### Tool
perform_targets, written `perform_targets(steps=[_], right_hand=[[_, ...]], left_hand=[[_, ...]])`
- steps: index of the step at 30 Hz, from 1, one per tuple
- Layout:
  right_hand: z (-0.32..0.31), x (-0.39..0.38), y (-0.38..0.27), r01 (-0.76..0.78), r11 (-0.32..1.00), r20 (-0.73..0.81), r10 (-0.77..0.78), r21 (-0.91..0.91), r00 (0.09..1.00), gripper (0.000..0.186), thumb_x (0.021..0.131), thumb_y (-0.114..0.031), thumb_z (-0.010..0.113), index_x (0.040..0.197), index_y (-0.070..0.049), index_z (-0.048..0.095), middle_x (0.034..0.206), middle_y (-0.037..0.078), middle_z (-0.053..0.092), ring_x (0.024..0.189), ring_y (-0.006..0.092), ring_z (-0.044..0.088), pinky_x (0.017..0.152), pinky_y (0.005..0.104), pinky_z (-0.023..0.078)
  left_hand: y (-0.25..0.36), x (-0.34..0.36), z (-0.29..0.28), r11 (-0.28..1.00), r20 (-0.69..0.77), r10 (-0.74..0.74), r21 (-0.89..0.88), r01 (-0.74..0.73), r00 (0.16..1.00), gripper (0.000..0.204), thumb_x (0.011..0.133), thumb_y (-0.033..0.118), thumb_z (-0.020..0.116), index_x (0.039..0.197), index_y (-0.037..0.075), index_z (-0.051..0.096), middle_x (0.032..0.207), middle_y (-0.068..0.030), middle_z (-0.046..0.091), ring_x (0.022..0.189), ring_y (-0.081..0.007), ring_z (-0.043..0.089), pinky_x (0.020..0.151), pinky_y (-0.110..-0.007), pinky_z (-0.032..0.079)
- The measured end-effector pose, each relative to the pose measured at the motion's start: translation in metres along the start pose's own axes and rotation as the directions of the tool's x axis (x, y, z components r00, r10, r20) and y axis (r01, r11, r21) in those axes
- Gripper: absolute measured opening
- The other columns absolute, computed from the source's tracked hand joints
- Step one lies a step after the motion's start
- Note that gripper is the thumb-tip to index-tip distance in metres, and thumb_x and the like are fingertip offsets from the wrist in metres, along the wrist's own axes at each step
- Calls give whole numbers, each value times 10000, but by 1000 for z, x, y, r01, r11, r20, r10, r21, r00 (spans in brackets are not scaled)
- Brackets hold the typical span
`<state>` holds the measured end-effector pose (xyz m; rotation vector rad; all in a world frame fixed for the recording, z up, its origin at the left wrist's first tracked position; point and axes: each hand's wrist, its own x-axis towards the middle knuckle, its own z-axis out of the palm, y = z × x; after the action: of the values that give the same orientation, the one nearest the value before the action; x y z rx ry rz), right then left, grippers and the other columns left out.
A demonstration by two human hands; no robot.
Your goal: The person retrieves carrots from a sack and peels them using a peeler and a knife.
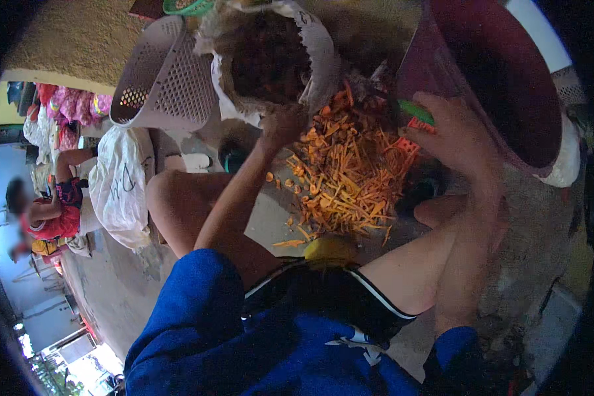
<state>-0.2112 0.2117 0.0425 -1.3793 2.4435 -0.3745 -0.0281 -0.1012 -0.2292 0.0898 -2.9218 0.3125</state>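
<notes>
A heap of orange strips and round slices (350, 178), like cut root vegetable, lies on the floor between my legs. Behind it, an open white woven sack (320, 59) faces me, its inside dark. My left hand (284, 125) is closed at the sack's near rim, its fingers partly hidden in shadow. At the heap's right side, my right hand (452, 129) curls round a red and green plastic thing (417, 113); its lower part is among the orange pieces, so its kind is unclear.
A large maroon tub (435, 72) stands tilted at the right. To the sack's left is a grey perforated basket (181, 92). A full white sack (119, 185) lies farther left, with a seated person in red (56, 214) beyond. Something yellow and rounded (330, 253) sits between my thighs.
</notes>
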Motion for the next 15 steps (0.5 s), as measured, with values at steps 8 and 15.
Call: perform_targets(steps=[8,15], right_hand=[[3,-4,-3,61,998,-23,-61,28,998,419,833,-274,742,1162,-45,619,1024,205,676,971,379,655,841,463,504],[-9,-11,-14,76,996,-91,-72,46,993,416,818,-253,736,1162,-50,616,1005,211,667,923,403,636,824,496,480]], left_hand=[[64,-2,3,890,127,-303,-317,328,944,507,984,434,504,1270,28,603,1204,-248,631,1077,-390,632,918,-546,475],[-121,52,31,858,552,189,-496,137,813,613,874,550,613,1182,22,654,1109,-212,688,1048,-397,658,940,-486,505]])
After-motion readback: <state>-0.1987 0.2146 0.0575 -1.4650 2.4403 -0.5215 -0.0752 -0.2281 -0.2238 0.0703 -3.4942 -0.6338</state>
